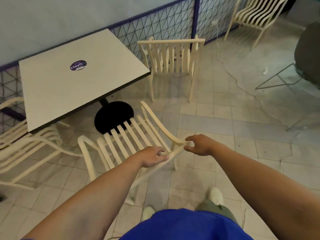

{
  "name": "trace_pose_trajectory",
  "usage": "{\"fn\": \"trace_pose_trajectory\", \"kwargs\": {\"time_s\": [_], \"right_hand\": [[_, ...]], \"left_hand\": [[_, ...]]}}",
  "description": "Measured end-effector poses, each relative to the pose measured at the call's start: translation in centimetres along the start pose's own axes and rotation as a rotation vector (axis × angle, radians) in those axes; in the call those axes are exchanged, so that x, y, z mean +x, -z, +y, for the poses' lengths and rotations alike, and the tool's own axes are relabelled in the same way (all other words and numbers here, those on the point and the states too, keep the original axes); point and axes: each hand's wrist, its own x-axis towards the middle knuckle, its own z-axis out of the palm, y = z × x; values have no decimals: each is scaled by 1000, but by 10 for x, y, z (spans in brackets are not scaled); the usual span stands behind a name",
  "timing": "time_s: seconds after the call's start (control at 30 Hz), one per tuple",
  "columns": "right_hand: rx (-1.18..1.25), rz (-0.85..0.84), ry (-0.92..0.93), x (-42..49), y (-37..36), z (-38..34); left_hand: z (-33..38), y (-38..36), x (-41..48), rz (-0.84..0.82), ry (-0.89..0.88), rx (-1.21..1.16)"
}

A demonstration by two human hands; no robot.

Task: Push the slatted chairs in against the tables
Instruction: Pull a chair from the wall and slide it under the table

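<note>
A cream slatted chair (128, 135) stands right in front of me, its seat pointing at the white square table (72, 80). My left hand (152, 156) grips the top rail of its back. My right hand (199, 144) is closed on the rail's right corner, where the armrest joins. The seat front sits over the table's black round base (114, 116), short of the tabletop edge. A second cream slatted chair (173, 58) stands at the table's far right side, its back toward me. A third slatted chair (26, 149) stands at the left, partly under the table.
A blue-framed wire mesh fence (164, 21) runs behind the table. Another slatted chair (256, 14) stands at the top right. A dark round chair on a wire frame (308, 54) is at the right edge. Pale tiled floor (242, 135) stretches to my right.
</note>
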Motion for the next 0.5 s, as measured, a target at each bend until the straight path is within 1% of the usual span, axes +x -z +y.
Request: {"fn": "trace_pose_trajectory", "kwargs": {"time_s": [0.17, 0.33, 0.5], "right_hand": [[17, 15, 12, -4, 25, 83], [35, 17, 9, -9, 62, 168], [13, -5, 14, -15, 99, 223]], "left_hand": [[90, 2, 45, 31, -18, 55], [178, -2, 97, 62, -22, 55], [231, 1, 123, 63, -13, 51]]}}
